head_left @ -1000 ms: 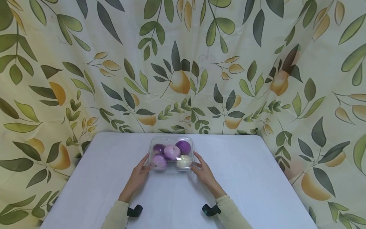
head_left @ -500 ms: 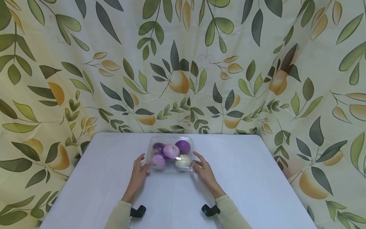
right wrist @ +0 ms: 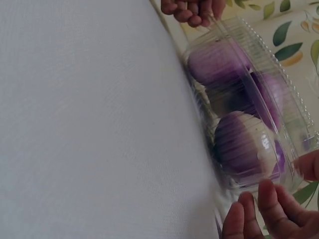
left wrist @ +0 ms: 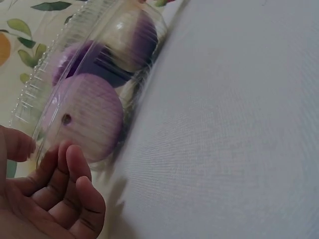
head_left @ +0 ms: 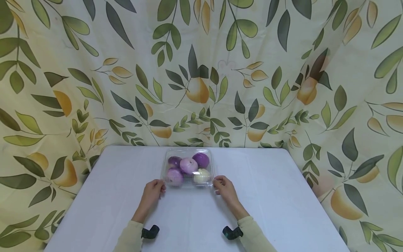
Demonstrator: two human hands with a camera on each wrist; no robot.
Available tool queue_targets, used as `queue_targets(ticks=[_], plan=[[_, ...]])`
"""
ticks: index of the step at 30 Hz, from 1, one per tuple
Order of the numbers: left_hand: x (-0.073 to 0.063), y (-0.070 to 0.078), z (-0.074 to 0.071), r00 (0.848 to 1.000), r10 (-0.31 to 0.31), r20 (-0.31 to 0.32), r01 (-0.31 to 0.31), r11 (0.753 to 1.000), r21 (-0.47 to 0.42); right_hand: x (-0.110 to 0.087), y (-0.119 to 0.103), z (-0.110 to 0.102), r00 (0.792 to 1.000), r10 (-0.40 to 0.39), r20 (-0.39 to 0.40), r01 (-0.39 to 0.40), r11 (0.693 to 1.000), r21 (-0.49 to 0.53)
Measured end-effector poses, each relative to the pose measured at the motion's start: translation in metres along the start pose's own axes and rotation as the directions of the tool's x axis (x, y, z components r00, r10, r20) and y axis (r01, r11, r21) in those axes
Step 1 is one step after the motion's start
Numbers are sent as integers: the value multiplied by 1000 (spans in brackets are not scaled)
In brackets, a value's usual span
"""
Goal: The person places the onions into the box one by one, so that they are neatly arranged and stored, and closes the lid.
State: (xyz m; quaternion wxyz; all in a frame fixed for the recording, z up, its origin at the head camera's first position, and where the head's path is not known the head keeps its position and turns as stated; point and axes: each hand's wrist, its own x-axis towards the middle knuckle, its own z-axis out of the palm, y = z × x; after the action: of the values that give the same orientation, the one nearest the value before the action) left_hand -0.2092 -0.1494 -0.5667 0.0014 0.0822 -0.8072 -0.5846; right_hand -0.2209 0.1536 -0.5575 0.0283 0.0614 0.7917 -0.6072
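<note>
A clear plastic clamshell box [head_left: 189, 182] stands on the table with its lid down and several onions inside. A pale purple onion [head_left: 189, 165] lies in the middle, a deep purple onion [head_left: 201, 160] at the back right, and a whitish onion [head_left: 202, 175] at the front right. My left hand [head_left: 153, 191] pinches the box's near left corner between thumb and fingers; in the left wrist view its fingers [left wrist: 79, 164] curl at the rim beside an onion [left wrist: 84, 117]. At the near right corner, my right hand [head_left: 226, 190] pinches the rim, its thumb [right wrist: 308, 167] on the lid side.
The table [head_left: 267, 196] is covered with a white cloth, and its far edge runs close behind the box. A leaf-and-fruit patterned curtain [head_left: 201, 70] hangs behind and at both sides. Dark wrist mounts [head_left: 150, 232] stick out from the light green sleeves [head_left: 129, 236].
Both hands have gone from spread fingers along the box's sides to curled fingers at its near corners. The left hand came off briefly, then returned. The box has hardly moved.
</note>
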Motion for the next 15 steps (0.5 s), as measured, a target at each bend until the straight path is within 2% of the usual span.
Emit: queue_targets(ticks=[6,15], plan=[[0,1,-1,1000,-18,12,18,1000,-17,-2,-3,1,996,36,77,-32,997,-63],[0,2,0,1000,-16,7,16,999,-40,-4,-6,1,991,63,120,-57,997,-50]])
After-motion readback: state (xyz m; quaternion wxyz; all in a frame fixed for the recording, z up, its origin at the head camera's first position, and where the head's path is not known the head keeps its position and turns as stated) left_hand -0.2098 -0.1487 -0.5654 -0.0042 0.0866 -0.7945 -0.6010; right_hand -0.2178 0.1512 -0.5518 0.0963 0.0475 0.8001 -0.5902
